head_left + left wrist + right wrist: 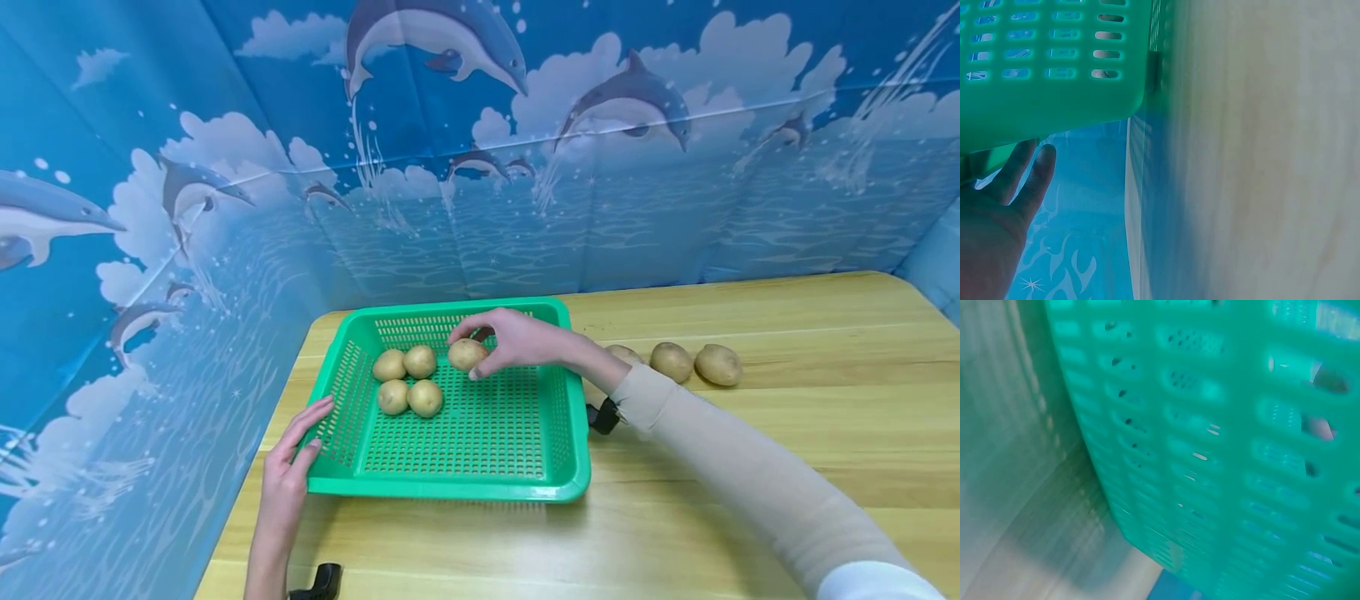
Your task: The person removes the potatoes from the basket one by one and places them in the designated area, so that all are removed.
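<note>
My right hand point(517, 337) pinches a potato point(467, 354) between fingers and thumb, inside the green plastic basket point(450, 489). To the left of it, several potatoes point(425, 398) sit grouped in two rows on the basket floor. On the basket's left rim rests my left hand point(291, 458), its fingers fairly straight. Two fingers of the left hand point(997, 219) reach up to the rim from outside in the left wrist view. The basket's slotted wall point(1235, 456) fills most of the right wrist view, which hides the held potato.
Right of the basket, two potatoes point(671, 362) point(718, 365) lie on the wooden table point(825, 417); another potato point(624, 354) is partly hidden behind the right forearm. A blue dolphin-print curtain point(637, 225) stands along the table's back and left sides.
</note>
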The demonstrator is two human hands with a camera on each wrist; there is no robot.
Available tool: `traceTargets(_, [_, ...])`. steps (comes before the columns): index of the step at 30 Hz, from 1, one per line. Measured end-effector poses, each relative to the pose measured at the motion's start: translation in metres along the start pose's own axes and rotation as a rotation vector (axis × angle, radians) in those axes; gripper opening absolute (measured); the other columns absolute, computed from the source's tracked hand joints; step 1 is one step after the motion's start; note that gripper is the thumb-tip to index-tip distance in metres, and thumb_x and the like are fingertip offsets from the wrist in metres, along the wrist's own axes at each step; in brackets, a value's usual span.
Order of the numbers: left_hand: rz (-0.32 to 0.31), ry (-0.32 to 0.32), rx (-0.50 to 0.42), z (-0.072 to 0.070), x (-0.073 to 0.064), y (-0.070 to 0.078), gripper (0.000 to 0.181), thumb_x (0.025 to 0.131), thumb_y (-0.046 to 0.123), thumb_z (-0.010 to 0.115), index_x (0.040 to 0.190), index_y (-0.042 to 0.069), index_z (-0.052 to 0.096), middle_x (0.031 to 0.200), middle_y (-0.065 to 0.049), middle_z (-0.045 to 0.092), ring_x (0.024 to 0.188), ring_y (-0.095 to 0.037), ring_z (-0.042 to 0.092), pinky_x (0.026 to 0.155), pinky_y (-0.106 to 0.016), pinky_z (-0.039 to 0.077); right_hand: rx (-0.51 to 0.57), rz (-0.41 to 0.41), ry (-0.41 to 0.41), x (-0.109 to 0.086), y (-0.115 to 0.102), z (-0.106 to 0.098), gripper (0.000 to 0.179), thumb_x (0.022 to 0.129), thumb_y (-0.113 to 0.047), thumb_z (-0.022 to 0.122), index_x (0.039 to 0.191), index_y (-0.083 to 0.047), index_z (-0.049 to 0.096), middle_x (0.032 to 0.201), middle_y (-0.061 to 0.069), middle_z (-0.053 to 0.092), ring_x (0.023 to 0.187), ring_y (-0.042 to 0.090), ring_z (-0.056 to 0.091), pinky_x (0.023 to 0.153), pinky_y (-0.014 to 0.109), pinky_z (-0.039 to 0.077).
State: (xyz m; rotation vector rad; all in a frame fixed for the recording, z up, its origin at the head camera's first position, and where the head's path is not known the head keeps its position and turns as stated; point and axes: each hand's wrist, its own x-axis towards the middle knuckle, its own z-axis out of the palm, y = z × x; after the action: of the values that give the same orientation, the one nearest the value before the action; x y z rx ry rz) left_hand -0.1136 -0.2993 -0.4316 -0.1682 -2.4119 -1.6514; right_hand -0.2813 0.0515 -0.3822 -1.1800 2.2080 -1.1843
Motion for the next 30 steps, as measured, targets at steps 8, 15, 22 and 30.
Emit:
traceTargets(8, [0.009, 0.01, 0.003, -0.001, 0.0, -0.002, 0.046, 0.099, -0.007, 0.041, 0.14, 0.007, 0.054, 0.148, -0.001, 0.046, 0.143, -0.015, 0.03, 0.113, -0.03, 0.022, 0.035, 0.027, 0.058, -0.024, -0.017, 0.007, 0.052, 0.08, -0.024, 0.082, 0.127, -0.026, 0.062, 0.12, -0.008, 0.061, 0.105, 0.015, 0.059, 0.077, 0.034, 0.054])
traceTargets(15, [0.035, 0.019, -0.007, 0.0, -0.001, -0.001, 0.045, 0.098, -0.008, 0.041, 0.139, 0.004, 0.054, 0.148, -0.006, 0.047, 0.143, -0.019, 0.03, 0.111, -0.024, 0.024, 0.071, 0.032, 0.078, -0.044, -0.023, 0.017, 0.05, 0.081, -0.022, 0.082, 0.126, -0.03, 0.062, 0.123, -0.01, 0.058, 0.101, 0.013, 0.06, 0.077, 0.034, 0.055])
traceTargets(22, [0.03, 0.016, -0.006, 0.0, -0.002, -0.001, 0.045, 0.098, -0.008, 0.041, 0.14, 0.003, 0.053, 0.149, -0.008, 0.045, 0.143, -0.018, 0.03, 0.111, -0.024, 0.024, 0.059, 0.013, 0.15, -0.06, -0.029, 0.025, 0.051, 0.082, -0.021, 0.082, 0.128, -0.023, 0.061, 0.125, -0.01, 0.056, 0.11, 0.013, 0.054, 0.083, 0.034, 0.055])
traceTargets(30, [0.033, 0.011, -0.008, 0.001, -0.001, 0.001, 0.045, 0.098, -0.008, 0.041, 0.14, 0.003, 0.053, 0.149, -0.007, 0.046, 0.143, -0.018, 0.03, 0.111, -0.023, 0.024, 0.145, 0.028, 0.302, -0.078, -0.036, 0.031, 0.053, 0.08, -0.017, 0.083, 0.128, -0.018, 0.062, 0.129, -0.007, 0.055, 0.115, 0.014, 0.052, 0.084, 0.032, 0.055])
